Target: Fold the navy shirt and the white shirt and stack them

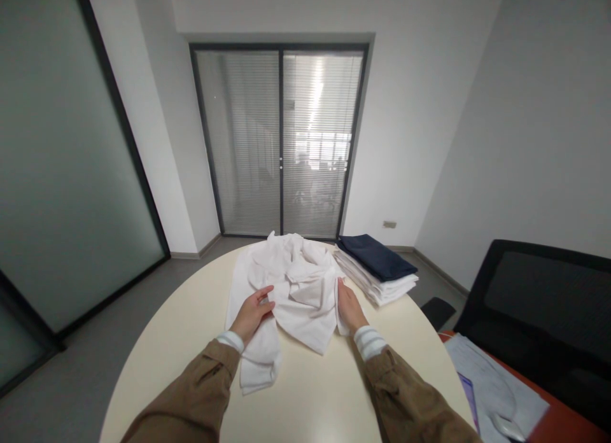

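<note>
A rumpled white garment (305, 316), which looks like a shirt, lies in loose folds on the round cream table (315, 405). One long sleeve-like part of it hangs toward me at the left. My left hand (252, 314) rests at the garment's left side, touching the cloth, with thumb and fingers apart. At the opposite side my right hand (352, 306) grips the right edge of the fabric; some of its fingers are hidden by the hand and cloth.
Beside the garment, at the back right of the table, sits a stack of folded white cloth (389, 292) topped by a folded navy cloth (377, 255). To the right are a black mesh chair (539, 303) and an orange-red surface with papers (496, 379) and a white mouse (506, 425).
</note>
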Motion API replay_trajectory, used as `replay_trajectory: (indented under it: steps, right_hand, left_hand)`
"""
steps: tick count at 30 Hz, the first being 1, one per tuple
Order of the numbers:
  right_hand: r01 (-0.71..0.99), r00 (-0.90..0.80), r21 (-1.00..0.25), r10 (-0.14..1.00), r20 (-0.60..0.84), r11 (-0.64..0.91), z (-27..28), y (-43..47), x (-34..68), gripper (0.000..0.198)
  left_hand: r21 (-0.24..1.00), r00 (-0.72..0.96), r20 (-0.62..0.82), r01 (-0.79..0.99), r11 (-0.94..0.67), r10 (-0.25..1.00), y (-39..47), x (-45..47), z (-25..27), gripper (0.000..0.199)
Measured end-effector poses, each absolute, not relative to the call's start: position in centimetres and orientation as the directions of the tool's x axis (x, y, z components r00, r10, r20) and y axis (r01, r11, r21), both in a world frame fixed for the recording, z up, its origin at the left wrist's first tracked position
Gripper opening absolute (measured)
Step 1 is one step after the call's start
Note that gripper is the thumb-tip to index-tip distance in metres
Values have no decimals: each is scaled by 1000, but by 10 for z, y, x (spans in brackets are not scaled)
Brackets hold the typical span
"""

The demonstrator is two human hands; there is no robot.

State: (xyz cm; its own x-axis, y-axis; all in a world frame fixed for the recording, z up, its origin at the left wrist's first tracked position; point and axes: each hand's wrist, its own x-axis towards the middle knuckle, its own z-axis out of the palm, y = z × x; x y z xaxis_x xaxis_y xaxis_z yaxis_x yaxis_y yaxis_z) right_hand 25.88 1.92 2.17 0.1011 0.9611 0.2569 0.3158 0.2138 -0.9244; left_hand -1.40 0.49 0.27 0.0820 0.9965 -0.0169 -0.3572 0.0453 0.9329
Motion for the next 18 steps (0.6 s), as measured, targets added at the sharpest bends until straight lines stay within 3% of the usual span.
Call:
replay_trajectory:
  steps: [7,18]
  right_hand:
    - [329,66,-910,955,289,252,24,17,256,71]
    - [304,45,-901,941,337,308,22,23,267,69]
  left_hand:
    - [981,-78,-30,-194,14,996,12,-21,-1,51]
    - [984,-278,-130,-154,90,952,23,-40,1,54]
